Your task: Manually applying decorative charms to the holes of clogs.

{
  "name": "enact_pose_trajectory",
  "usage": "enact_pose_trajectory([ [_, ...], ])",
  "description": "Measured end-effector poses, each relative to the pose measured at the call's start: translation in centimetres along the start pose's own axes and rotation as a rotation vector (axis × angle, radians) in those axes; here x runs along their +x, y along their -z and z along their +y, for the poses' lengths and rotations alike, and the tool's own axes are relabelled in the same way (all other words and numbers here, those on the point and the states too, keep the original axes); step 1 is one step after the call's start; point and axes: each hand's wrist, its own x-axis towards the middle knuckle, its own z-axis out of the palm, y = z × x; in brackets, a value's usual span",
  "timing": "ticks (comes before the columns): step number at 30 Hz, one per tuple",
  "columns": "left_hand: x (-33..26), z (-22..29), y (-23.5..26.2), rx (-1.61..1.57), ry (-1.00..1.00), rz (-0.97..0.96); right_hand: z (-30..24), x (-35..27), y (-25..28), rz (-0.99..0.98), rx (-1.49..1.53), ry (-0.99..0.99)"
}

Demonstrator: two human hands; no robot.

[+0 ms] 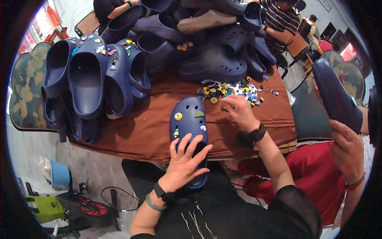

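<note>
A dark blue clog (190, 106) lies upright before me, its toe on the brown-covered table and its heel over the near edge. Spread fingers of my left hand (185, 159) rest flat on its upper. Fixed to the clog are a yellow-and-white round charm (178, 116), a green half-round charm (199, 114), a small figure charm (176, 133) and a white charm (203, 128). To the right of the toe, my right hand (241, 114) pinches a small dark green charm (224, 108). Just beyond it lies a heap of loose, colourful charms (250, 93).
Several decorated clogs (86, 81) are stacked at the left. A big pile of dark blue clogs (213, 65) covers the far side. At right, another person's hand (345, 149) holds a dark clog (338, 93). A blue bin (59, 175) stands on the floor.
</note>
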Motion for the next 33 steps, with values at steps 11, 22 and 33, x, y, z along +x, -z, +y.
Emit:
enact_pose_trajectory([
  [11,0.2,0.0,-0.2,-0.008,0.006,-0.008,5.0,1.8,-4.6,-0.274,-0.641,0.225],
  [22,-0.3,-0.1,-0.5,-0.006,0.009,0.009,-3.5,5.7,-5.9,-0.221,0.086,0.296],
  [33,-0.4,-0.2,-0.5,-0.030,0.018,0.017,-4.0,6.2,-5.2,-0.308,-0.128,0.545],
])
